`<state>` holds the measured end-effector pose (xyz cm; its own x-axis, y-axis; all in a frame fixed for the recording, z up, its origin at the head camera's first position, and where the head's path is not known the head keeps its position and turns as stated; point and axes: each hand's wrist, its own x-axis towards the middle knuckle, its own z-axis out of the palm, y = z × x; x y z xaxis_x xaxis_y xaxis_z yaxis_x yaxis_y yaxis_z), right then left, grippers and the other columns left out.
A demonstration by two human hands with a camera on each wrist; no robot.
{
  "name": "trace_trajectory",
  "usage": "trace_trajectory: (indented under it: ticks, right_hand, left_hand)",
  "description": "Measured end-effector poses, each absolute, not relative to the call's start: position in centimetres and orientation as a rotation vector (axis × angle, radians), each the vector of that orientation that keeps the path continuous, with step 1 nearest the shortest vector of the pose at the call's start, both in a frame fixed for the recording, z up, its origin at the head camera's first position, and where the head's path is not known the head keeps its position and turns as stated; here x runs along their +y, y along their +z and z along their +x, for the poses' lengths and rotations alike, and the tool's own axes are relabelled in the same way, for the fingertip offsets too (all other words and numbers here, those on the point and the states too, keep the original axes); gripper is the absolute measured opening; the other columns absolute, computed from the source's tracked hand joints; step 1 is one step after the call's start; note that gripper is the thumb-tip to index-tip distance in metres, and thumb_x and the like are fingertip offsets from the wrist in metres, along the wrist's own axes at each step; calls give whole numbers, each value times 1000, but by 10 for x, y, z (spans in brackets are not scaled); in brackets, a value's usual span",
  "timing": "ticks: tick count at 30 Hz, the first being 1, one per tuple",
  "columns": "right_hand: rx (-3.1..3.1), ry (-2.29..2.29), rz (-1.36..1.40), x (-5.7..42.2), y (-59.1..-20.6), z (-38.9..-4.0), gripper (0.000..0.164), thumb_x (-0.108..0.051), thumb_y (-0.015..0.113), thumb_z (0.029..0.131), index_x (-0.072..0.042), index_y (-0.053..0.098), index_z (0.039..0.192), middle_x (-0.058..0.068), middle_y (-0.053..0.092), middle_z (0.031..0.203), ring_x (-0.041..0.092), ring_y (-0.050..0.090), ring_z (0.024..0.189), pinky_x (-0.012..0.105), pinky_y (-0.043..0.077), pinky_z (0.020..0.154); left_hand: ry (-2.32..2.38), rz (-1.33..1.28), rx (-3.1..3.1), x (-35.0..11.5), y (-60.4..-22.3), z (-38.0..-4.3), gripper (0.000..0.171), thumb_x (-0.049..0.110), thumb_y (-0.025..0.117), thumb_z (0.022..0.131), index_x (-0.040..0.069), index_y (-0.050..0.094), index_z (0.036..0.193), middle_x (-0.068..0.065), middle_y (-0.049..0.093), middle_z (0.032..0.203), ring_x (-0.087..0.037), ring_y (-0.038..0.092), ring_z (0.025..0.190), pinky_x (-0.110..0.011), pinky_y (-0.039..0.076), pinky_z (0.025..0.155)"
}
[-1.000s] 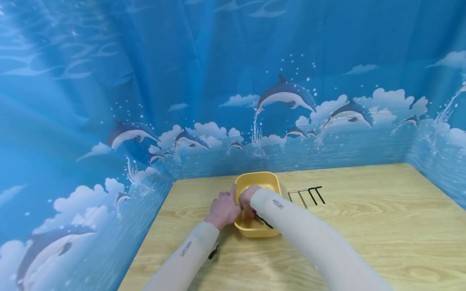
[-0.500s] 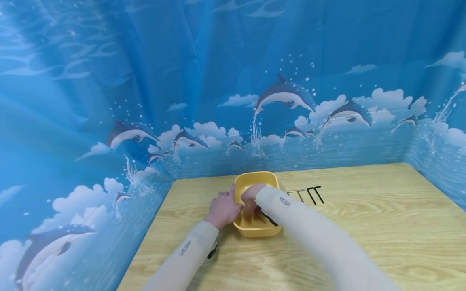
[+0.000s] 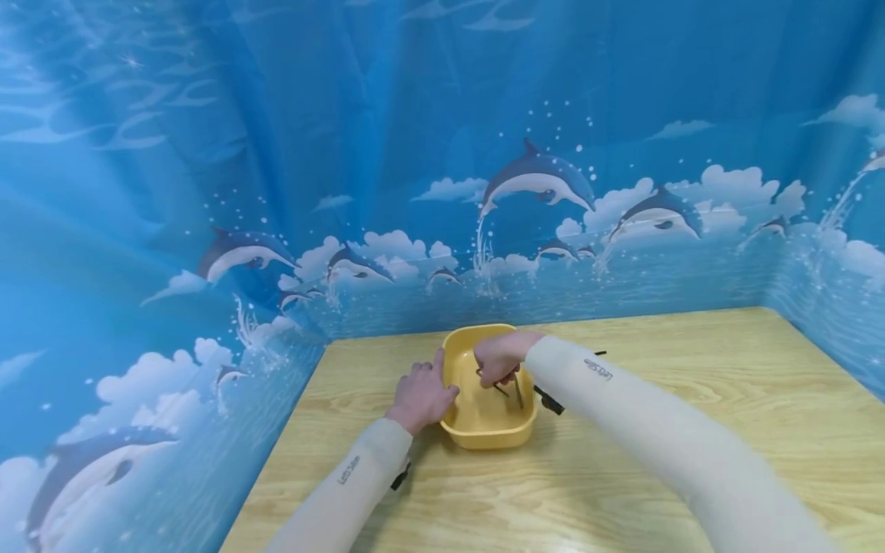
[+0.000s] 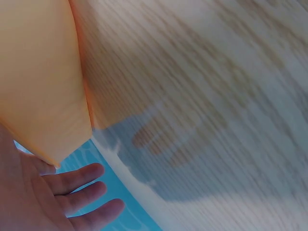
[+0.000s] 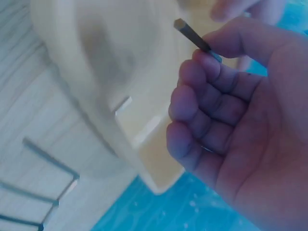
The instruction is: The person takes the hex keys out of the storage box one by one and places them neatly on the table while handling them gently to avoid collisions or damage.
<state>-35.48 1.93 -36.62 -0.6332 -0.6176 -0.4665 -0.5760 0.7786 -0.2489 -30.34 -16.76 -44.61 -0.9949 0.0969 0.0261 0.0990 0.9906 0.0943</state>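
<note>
A yellow plastic bin [image 3: 487, 439] stands on the table. My left hand [image 3: 420, 395] rests at its left rim, thumb and index finger touching the edge. In the left wrist view the other fingers [image 4: 79, 190] stretch out loosely beside the bin wall [image 4: 43, 72]. Over the bin, my right hand [image 3: 499, 359] pinches a hex key [image 5: 191, 34] between thumb and index finger, its six-sided end sticking out. The remaining fingers of the right hand [image 5: 216, 110] curl toward the palm. A short silver metal piece [image 5: 123, 106] shows inside the bin.
Several L-shaped hex keys [image 5: 53, 159] lie in a row on the wooden table [image 3: 691, 399] right of the bin. In the head view my right forearm hides most of them. A blue dolphin-print curtain [image 3: 387, 307] borders the table behind and at the sides.
My right hand has risen from the bin's floor and moved right, now with a hex key showing in its fingers. The forearm now covers the keys on the table. The left hand stays put.
</note>
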Motion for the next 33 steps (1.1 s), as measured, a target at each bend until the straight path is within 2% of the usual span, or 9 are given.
trace_trajectory:
  ticks: [5, 9, 14, 17, 24, 29, 33]
  right_hand:
    - [2445, -189, -951, 48, -350, -351, 35, -21, 58, 93, -14, 61, 59, -4, 55, 52, 10, 44, 46, 26, 36, 49]
    - [2456, -245, -989, 72, -341, -348, 44, -23, 58, 97, -22, 50, 53, -7, 48, 49, 9, 37, 44, 26, 35, 53]
    - [2486, -315, -986, 102, -337, -347, 42, -20, 55, 97, -23, 47, 55, -7, 51, 51, 9, 38, 45, 25, 35, 53]
    - [2499, -357, -962, 121, -338, -346, 39, -18, 54, 96, -21, 49, 58, -6, 54, 54, 9, 40, 46, 24, 36, 53]
    - [2526, -444, -853, 160, -350, -350, 37, -15, 55, 96, -19, 49, 60, -5, 49, 54, 10, 36, 47, 27, 37, 55]
    - [2549, -488, -773, 187, -364, -357, 33, -16, 55, 96, -14, 57, 64, -4, 52, 55, 10, 40, 48, 29, 43, 61]
    - [2552, -538, -709, 206, -375, -363, 31, -18, 55, 98, -11, 62, 68, -3, 53, 56, 10, 42, 48, 29, 45, 60]
  left_hand:
    - [-176, -156, -3110, -168, -446, -304, 79, 48, 53, 98, 11, 22, 161, -21, 58, 138, -37, 54, 127, -55, 49, 99]
    - [-195, -167, -3105, -168, -443, -301, 78, 46, 54, 98, 11, 23, 160, -22, 58, 137, -39, 54, 127, -56, 48, 99]
    - [-210, -167, -3101, -167, -441, -300, 77, 45, 54, 98, 12, 23, 160, -23, 57, 137, -39, 53, 127, -57, 47, 100]
    - [-223, -166, -3100, -168, -441, -300, 78, 45, 54, 97, 11, 23, 160, -23, 57, 137, -39, 53, 127, -57, 47, 100]
    - [-222, -175, -3103, -169, -441, -299, 79, 45, 54, 97, 9, 23, 160, -24, 58, 137, -39, 54, 127, -56, 49, 98]
    - [-230, -183, -3099, -169, -441, -299, 79, 45, 53, 97, 8, 23, 160, -24, 58, 136, -40, 54, 127, -56, 49, 98]
    - [-237, -183, -3102, -168, -440, -299, 80, 45, 53, 97, 8, 22, 160, -24, 58, 136, -39, 54, 126, -56, 49, 98]
